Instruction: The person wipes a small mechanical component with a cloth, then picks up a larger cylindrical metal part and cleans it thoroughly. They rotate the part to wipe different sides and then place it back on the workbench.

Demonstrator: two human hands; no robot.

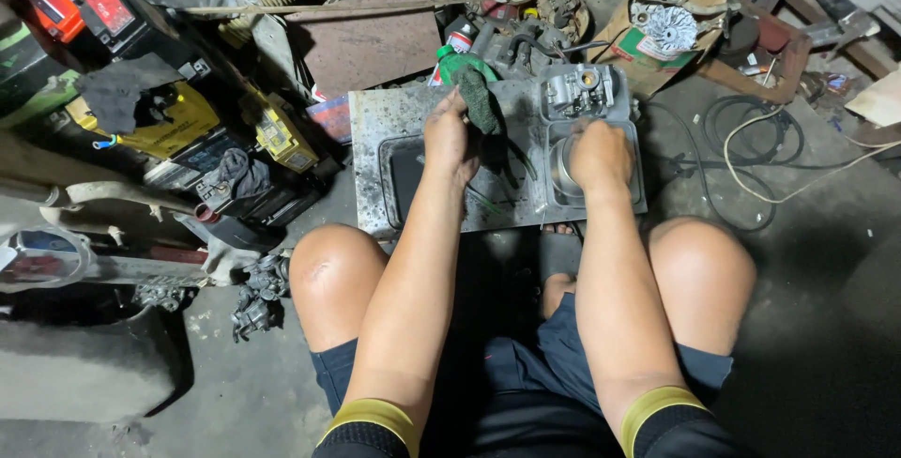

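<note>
Cleaning step: left hand (pixel 450 139) grips a green rag (pixel 477 92); right hand (pixel 599 153) closes on a metal cup (pixel 563 165) in the tray (pixel 638 197). Next, I reckon, 1 firm wipe, cup held steady beside the carburetor (pixel 582 90).

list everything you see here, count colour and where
metal tray: one, grey and stained, on the floor ahead of the knees
carburettor body: one, silver, far right corner of the tray
metal bowl: one, silver, under the right hand
rag: one, green, in the left hand
spray can: one, red and white, behind the tray
batteries: two, black with red tops, upper left
cable: coiled, black, floor at right
engine parts: small heap, dark grey, by the left knee
left hand: one, gripping the rag
right hand: one, on the bowl
</note>
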